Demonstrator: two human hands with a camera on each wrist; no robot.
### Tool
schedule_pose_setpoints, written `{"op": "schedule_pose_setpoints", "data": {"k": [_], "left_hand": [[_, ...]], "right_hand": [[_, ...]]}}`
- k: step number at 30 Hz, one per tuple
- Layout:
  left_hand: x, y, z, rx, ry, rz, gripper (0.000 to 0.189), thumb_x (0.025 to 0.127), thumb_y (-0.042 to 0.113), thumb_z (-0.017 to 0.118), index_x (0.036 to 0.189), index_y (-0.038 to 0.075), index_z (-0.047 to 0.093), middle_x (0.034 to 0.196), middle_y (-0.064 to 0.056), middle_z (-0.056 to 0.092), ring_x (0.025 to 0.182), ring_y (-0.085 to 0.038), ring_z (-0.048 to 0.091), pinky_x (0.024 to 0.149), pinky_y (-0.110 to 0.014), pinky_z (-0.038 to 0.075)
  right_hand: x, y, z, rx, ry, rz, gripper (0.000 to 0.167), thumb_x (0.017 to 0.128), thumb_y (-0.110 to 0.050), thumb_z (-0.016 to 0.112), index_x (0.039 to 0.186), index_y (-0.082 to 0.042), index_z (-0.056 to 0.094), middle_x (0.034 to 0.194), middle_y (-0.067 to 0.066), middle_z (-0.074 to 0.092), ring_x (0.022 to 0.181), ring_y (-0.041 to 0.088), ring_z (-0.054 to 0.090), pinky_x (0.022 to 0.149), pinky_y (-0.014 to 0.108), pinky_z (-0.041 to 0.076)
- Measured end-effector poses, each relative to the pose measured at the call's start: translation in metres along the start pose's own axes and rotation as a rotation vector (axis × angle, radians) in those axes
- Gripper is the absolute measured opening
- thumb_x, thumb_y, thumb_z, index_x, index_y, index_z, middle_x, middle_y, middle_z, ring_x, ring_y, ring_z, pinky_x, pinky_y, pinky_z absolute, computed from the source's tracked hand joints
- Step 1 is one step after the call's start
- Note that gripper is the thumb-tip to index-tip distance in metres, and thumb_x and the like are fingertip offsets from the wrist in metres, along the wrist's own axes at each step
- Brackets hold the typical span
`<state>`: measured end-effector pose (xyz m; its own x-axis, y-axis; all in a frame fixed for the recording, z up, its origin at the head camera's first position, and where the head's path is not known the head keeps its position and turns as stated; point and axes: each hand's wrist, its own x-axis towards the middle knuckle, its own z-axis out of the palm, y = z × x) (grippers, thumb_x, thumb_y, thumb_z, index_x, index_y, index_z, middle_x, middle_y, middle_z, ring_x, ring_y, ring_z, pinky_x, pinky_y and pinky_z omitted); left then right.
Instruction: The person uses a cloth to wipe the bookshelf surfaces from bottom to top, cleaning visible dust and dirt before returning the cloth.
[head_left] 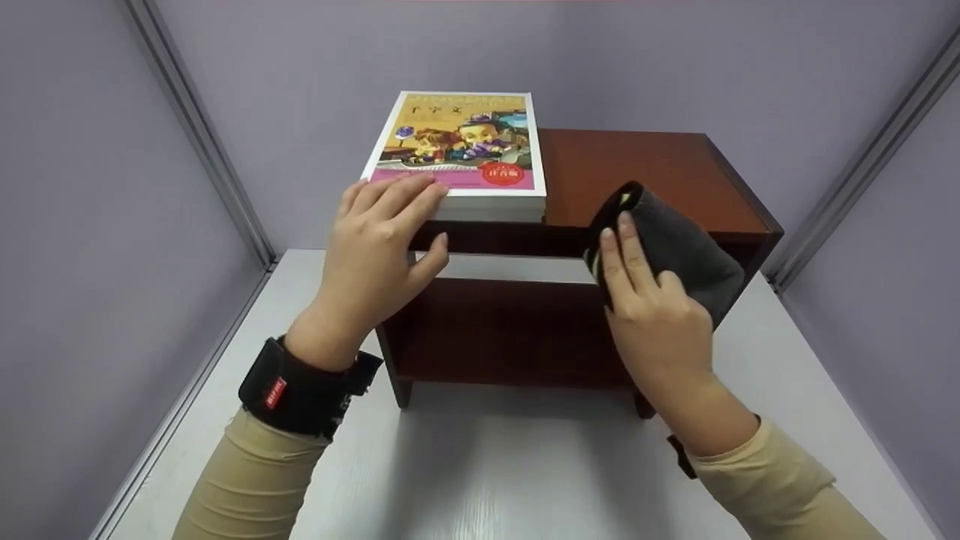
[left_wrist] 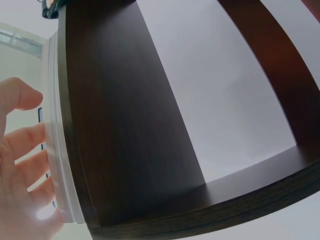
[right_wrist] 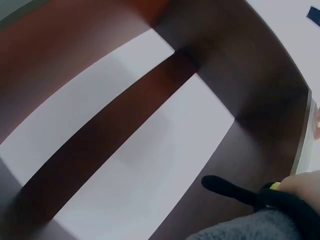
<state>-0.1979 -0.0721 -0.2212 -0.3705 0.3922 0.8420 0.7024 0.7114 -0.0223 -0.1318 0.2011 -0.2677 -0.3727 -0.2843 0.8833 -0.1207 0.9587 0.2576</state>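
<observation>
A stack of books (head_left: 469, 139) with a colourful cartoon cover lies on the left part of a reddish-brown wooden stand (head_left: 637, 176). My left hand (head_left: 382, 236) rests its fingertips on the stack's near left corner, thumb spread apart. In the left wrist view, those fingers (left_wrist: 32, 167) touch the edge of the books (left_wrist: 62, 150). At the stand's front right edge, my right hand (head_left: 660, 315) holds a folded grey cloth (head_left: 686, 247) with dark edging, two fingers stretched along it. Its thumb is hidden. The right wrist view catches part of the fuzzy cloth (right_wrist: 250, 227).
Below the top, the stand has a lower shelf (head_left: 510, 330) and side legs. It stands on a white surface (head_left: 510, 465). Pale panel walls (head_left: 315, 60) with metal corner strips (head_left: 202, 135) enclose the left, back and right.
</observation>
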Motion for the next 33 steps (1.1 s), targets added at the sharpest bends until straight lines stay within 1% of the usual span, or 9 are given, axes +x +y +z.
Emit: {"op": "schedule_pose_setpoints", "data": {"k": [3, 6, 9, 14, 19, 24, 26, 29, 33], "left_hand": [[0.0, -0.001, -0.001, 0.004, -0.006, 0.002, 0.042, 0.084, 0.024, 0.06, 0.122, 0.008, 0.062, 0.123, -0.007, 0.059, 0.111, -0.028, 0.05, 0.098, -0.047, 0.029], [0.0, -0.002, -0.002, 0.019, -0.007, 0.009, 0.042, 0.084, 0.025, 0.059, 0.122, 0.008, 0.062, 0.123, -0.007, 0.059, 0.111, -0.028, 0.05, 0.097, -0.047, 0.03], [-0.001, -0.002, -0.003, 0.037, -0.001, 0.015, 0.042, 0.084, 0.026, 0.059, 0.121, 0.008, 0.062, 0.123, -0.007, 0.059, 0.11, -0.028, 0.051, 0.097, -0.048, 0.031], [0.0, -0.002, -0.002, 0.038, 0.002, 0.023, 0.042, 0.084, 0.026, 0.059, 0.121, 0.008, 0.062, 0.122, -0.007, 0.06, 0.109, -0.028, 0.051, 0.096, -0.047, 0.031], [0.0, -0.001, -0.001, 0.036, 0.001, 0.027, 0.042, 0.083, 0.025, 0.06, 0.121, 0.008, 0.063, 0.122, -0.007, 0.06, 0.109, -0.028, 0.051, 0.095, -0.047, 0.032], [-0.001, -0.001, 0.0, 0.032, 0.003, 0.025, 0.042, 0.083, 0.026, 0.059, 0.121, 0.008, 0.063, 0.122, -0.007, 0.06, 0.11, -0.028, 0.051, 0.096, -0.048, 0.031], [-0.001, -0.001, 0.0, 0.03, 0.007, 0.023, 0.042, 0.083, 0.026, 0.059, 0.121, 0.007, 0.063, 0.122, -0.007, 0.06, 0.11, -0.028, 0.051, 0.096, -0.048, 0.031], [-0.001, -0.001, 0.0, 0.03, 0.008, 0.023, 0.042, 0.084, 0.026, 0.059, 0.121, 0.007, 0.063, 0.122, -0.007, 0.06, 0.11, -0.028, 0.051, 0.096, -0.048, 0.031], [-0.001, -0.002, 0.001, 0.026, 0.01, 0.02, 0.042, 0.084, 0.026, 0.059, 0.121, 0.007, 0.063, 0.122, -0.008, 0.06, 0.109, -0.028, 0.051, 0.096, -0.048, 0.031]], "right_hand": [[-0.009, 0.018, -0.006, 0.011, -0.054, 0.066, 0.063, 0.074, -0.002, 0.07, 0.134, -0.009, 0.052, 0.141, 0.005, 0.043, 0.046, 0.023, 0.036, 0.032, 0.034, 0.027], [-0.017, 0.035, -0.011, 0.016, -0.101, 0.137, 0.069, 0.072, -0.003, 0.073, 0.136, -0.007, 0.048, 0.143, 0.006, 0.039, 0.049, 0.028, 0.04, 0.033, 0.039, 0.031], [-0.023, 0.048, -0.013, 0.028, -0.11, 0.215, 0.068, 0.074, -0.003, 0.071, 0.138, -0.006, 0.045, 0.145, 0.006, 0.037, 0.049, 0.03, 0.041, 0.034, 0.043, 0.033], [-0.031, 0.063, -0.016, 0.036, -0.134, 0.325, 0.071, 0.078, -0.004, 0.068, 0.142, -0.003, 0.036, 0.148, 0.008, 0.03, 0.048, 0.028, 0.037, 0.036, 0.044, 0.034], [-0.035, 0.067, -0.016, 0.053, -0.174, 0.364, 0.075, 0.08, -0.006, 0.067, 0.144, -0.001, 0.028, 0.151, 0.01, 0.022, 0.049, 0.028, 0.037, 0.038, 0.045, 0.036], [-0.045, 0.066, -0.013, 0.066, -0.175, 0.392, 0.076, 0.08, -0.006, 0.067, 0.144, 0.001, 0.027, 0.152, 0.01, 0.019, 0.053, 0.032, 0.043, 0.04, 0.046, 0.038], [-0.055, 0.064, -0.009, 0.066, -0.175, 0.409, 0.077, 0.079, -0.007, 0.068, 0.144, 0.002, 0.027, 0.152, 0.011, 0.02, 0.058, 0.035, 0.049, 0.041, 0.048, 0.04], [-0.079, 0.061, 0.001, 0.063, -0.169, 0.411, 0.077, 0.077, -0.007, 0.069, 0.143, 0.003, 0.03, 0.15, 0.013, 0.025, 0.063, 0.038, 0.053, 0.042, 0.049, 0.042], [-0.116, 0.054, 0.016, 0.08, -0.194, 0.404, 0.076, 0.075, -0.006, 0.072, 0.14, 0.005, 0.034, 0.146, 0.018, 0.031, 0.055, 0.034, 0.051, 0.04, 0.046, 0.042]]}}
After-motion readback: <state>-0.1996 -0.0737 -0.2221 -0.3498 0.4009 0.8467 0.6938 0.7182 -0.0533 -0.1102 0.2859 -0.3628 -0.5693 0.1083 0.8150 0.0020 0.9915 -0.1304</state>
